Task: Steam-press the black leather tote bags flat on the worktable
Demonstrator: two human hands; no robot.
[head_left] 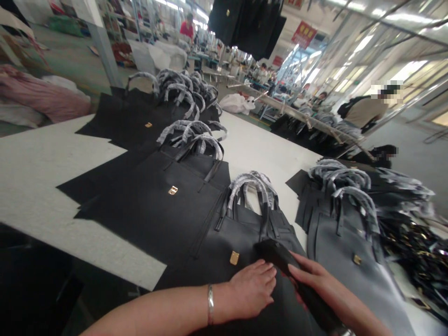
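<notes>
My left hand lies flat, fingers stretched out, on a black handbag panel just below its gold metal clasp plate. A silver bangle circles that wrist. My right hand is closed around a long black object with a broad front end; its exact kind I cannot tell. The object's front end is over the same panel, close to my left fingertips. Above the panel, bag handles wrapped in clear plastic film stand up in arches.
More black handbag panels with wrapped handles lie in stacks on the white table. Another stack is at right, beside a heap of black straps with metal buckles. Black panels hang overhead. A person bends at another table.
</notes>
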